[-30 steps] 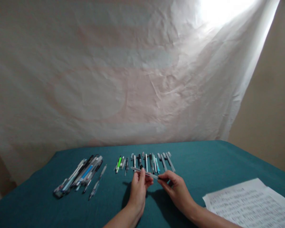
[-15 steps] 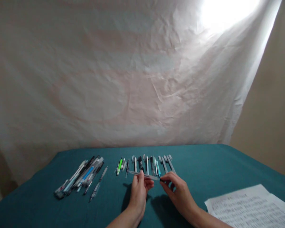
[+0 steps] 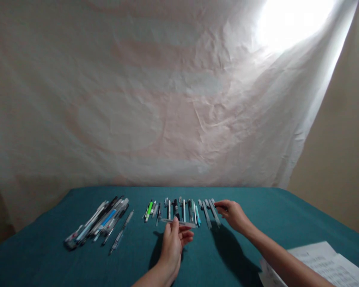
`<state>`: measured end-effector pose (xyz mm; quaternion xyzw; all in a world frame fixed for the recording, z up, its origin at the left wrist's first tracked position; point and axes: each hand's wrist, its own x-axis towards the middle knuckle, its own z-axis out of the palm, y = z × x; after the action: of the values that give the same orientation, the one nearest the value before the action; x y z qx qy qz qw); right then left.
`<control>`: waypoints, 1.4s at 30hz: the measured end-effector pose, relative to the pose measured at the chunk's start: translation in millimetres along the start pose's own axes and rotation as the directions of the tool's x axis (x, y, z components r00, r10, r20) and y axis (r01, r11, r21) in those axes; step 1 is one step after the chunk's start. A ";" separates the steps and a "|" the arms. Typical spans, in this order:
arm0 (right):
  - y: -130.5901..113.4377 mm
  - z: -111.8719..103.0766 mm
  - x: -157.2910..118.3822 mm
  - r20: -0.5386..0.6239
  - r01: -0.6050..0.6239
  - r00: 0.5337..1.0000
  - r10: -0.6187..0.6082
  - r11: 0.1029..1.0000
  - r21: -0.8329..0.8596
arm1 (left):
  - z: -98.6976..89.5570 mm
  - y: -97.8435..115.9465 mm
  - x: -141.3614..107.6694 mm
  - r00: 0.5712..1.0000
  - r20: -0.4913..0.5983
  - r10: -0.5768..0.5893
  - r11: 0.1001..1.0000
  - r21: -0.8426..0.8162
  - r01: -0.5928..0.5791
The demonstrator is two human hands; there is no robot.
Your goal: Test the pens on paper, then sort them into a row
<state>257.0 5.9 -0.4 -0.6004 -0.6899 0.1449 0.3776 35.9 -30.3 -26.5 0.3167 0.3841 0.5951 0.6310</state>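
My left hand (image 3: pixel 173 249) is closed around a slim translucent pen (image 3: pixel 188 224), thumb on top, and holds it sideways above the table. Over at the right end of a row of pens, my right hand (image 3: pixel 231 214) has its fingertips pinched together beside two greyish pens with pale tops, the outer one a grey pen (image 3: pixel 214 215). What those fingertips hold, if anything, is too small to make out. The row also has a bright green pen (image 3: pixel 148 211) at its left and a light blue pen (image 3: pixel 198 216) right of its middle.
A heap of pens (image 3: pixel 106 219) lies on the left of the dark green tablecloth (image 3: pixel 86 271). One clear pen (image 3: pixel 121 233) rests beside that heap. Printed paper sheets (image 3: pixel 323 259) are at the lower right, partly under my right forearm. A pale cloth (image 3: pixel 137 99) hangs behind.
My right hand has left the end of the held pen and moved right and away to the row's right end. My left hand keeps the pen in nearly the same place.
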 end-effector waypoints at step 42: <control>-54.1 23.8 -20.4 0.561 -0.223 0.826 -0.059 0.879 0.422 | 7.3 1.4 -2.8 0.994 0.069 0.082 0.988 0.125 -0.091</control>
<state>201.5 -20.0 11.8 -0.4518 -0.6862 0.4927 0.2867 41.5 -32.6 -21.4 0.3915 0.3870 0.5857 0.5949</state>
